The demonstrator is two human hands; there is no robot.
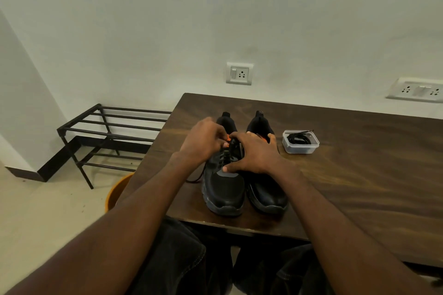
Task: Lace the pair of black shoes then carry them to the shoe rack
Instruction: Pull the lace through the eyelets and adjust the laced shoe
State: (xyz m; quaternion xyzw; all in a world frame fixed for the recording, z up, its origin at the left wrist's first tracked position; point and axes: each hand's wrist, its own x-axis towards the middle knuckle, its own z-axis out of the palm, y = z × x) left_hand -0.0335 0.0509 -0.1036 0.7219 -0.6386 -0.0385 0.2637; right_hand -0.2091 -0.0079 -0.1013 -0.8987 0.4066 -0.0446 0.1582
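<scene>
Black mesh and a soft tongue on the left shoe (224,182), so it gives a bit under my right hand (251,154), which is spread over the lacing area with the thumb pressing down by the toe side and the fingers reaching across toward the right shoe (266,189) just beside it. My left hand (203,141) is curled up at the top eyelets, pinching the black lace (231,145) right where my fingertips meet, next to a bit of orange lining. The loose tail of that lace hangs off below my left wrist toward the table edge (239,226).

Feel-wise I'd guess the lace is limp and a little slippery, so best to grip it close to the tip and feed it, not push from far back. The shoes look light but floppy at the collar; for carrying I'd hook fingers into the heel openings, which sit on the far side of my hands.

Right shoe looks unlaced as far as I can tell, and the spare lace (299,137) sits coiled in a small clear plastic container (300,148) just past my right fingers. Shoe rack (107,132) is off beyond my left hand, down on the floor, well apart from the table, so that bit is a long way off yet
</scene>
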